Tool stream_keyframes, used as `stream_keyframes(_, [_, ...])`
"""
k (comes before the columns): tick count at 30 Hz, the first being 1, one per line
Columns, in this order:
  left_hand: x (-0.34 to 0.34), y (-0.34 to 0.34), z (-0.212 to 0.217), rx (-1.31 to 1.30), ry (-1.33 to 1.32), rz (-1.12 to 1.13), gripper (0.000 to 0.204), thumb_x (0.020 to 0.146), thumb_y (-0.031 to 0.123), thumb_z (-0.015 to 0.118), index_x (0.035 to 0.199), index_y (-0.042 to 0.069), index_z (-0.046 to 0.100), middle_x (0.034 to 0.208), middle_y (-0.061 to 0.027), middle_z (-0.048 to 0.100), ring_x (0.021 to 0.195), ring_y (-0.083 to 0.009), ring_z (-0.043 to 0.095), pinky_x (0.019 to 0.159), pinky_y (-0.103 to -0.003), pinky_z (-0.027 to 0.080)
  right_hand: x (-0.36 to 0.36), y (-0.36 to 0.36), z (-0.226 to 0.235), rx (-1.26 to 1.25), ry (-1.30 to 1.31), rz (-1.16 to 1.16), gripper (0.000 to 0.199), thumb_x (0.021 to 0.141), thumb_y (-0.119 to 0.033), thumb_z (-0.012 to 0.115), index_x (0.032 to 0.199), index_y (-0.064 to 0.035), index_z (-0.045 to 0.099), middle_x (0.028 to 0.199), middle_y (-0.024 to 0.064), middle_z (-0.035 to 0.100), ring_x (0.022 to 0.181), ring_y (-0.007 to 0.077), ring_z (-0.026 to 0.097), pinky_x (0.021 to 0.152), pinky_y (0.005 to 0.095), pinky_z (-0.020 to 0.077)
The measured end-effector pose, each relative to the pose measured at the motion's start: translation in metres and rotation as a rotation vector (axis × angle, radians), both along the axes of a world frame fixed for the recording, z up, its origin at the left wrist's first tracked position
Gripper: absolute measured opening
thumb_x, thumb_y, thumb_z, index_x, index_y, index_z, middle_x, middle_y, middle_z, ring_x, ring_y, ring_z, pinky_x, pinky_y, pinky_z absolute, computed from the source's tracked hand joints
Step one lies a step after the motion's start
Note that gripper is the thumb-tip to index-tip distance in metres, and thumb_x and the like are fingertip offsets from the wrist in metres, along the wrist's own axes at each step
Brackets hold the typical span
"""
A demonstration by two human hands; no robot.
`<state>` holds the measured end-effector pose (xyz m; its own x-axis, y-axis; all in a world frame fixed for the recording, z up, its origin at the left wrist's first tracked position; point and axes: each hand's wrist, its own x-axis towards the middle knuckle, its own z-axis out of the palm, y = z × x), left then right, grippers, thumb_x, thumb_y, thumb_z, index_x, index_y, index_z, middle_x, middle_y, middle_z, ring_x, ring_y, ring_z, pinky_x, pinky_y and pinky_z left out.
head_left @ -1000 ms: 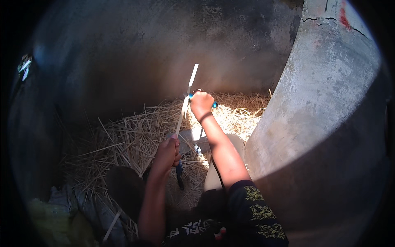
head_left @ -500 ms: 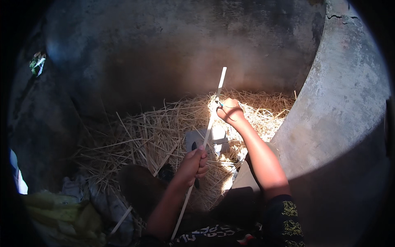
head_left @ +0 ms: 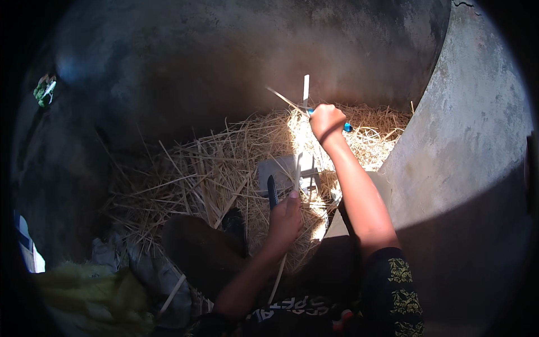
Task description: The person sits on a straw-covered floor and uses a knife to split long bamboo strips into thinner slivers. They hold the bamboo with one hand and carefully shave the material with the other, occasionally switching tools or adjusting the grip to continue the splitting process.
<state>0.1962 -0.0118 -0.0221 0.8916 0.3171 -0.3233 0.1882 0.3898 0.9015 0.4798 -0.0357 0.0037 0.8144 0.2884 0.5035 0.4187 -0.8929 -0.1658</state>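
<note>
A long, pale strip, seemingly bamboo [head_left: 297,168], slants up and away from my lap. My left hand [head_left: 285,222] is closed round its middle, above the straw. Near the strip's far end my right hand [head_left: 328,122] is a fist on a blue-handled knife [head_left: 348,127]; blue shows on both sides of the fist, and its blade is hard to make out. Beside it a thin shaving [head_left: 285,99] curls off the strip to the left. A dark, narrow blade-like thing [head_left: 273,192] shows just beyond my left hand; whether I touch it cannot be told.
Loose straw-like shavings [head_left: 191,174] cover the ground between my legs and a curved concrete wall [head_left: 224,62]. A grey block [head_left: 269,168] lies among them. Another concrete wall [head_left: 466,146] rises at the right. A yellowish sack [head_left: 90,297] lies at the lower left.
My right hand has moved up and away along the strip, and a shaving now stands off to the left. My left hand has shifted up and right.
</note>
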Motion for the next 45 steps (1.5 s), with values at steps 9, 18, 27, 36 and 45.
stream_keyframes(9, [-0.014,0.011,-0.015,0.118,-0.036,-0.16,0.039,0.105,0.043,0.042,0.082,0.011,0.047,0.06,0.0043,0.038,0.044,-0.0064,0.033,0.041,-0.025,0.027,0.005,-0.049,0.037,0.238,0.196,-0.052,0.023,0.078,-0.023,0.064,0.084,-0.0039,0.075,0.085,0.022,0.072,0.085,0.0407,0.071,0.075,0.044,0.0568])
stream_keyframes(18, [0.001,0.007,0.003,-0.058,0.1,-0.2,0.042,0.104,0.047,0.043,0.076,0.015,0.04,0.055,0.0064,0.033,0.038,-0.0055,0.028,0.036,-0.025,0.022,0.089,-0.051,0.002,-0.072,0.041,-0.195,0.023,0.084,-0.016,0.054,0.087,-0.006,0.074,0.096,0.0172,0.073,0.091,0.0367,0.071,0.075,0.0432,0.0573])
stream_keyframes(27, [0.003,0.004,-0.046,0.09,0.164,-0.183,0.042,0.105,0.041,0.043,0.086,0.006,0.057,0.068,0.0015,0.05,0.062,-0.008,0.048,0.058,-0.028,0.04,0.183,-0.213,-0.102,0.403,0.426,-0.636,0.029,0.085,-0.02,0.06,0.103,-0.0003,0.07,0.103,0.021,0.071,0.094,0.0327,0.072,0.069,0.0446,0.0556])
stream_keyframes(36, [0.002,0.011,-0.061,0.406,0.144,-0.222,0.035,0.104,0.038,0.045,0.086,0.01,0.056,0.068,0.0037,0.047,0.061,-0.0066,0.045,0.056,-0.025,0.037,0.167,-0.152,-0.051,0.574,1.143,-0.096,0.025,0.087,-0.029,0.063,0.096,-0.0067,0.06,0.076,0.0118,0.067,0.043,0.0071,0.037,0.04,0.0261,0.0296])
stream_keyframes(45, [0.005,0.027,-0.047,0.351,0.041,-0.192,0.038,0.104,0.041,0.044,0.087,0.01,0.056,0.065,0.005,0.043,0.055,-0.0045,0.04,0.051,-0.023,0.035,0.044,-0.069,0.058,0.541,1.118,0.362,0.033,0.091,-0.038,0.069,0.09,-0.0062,0.063,0.068,0.0038,0.063,0.04,0.0054,0.036,0.038,0.0246,0.0278])
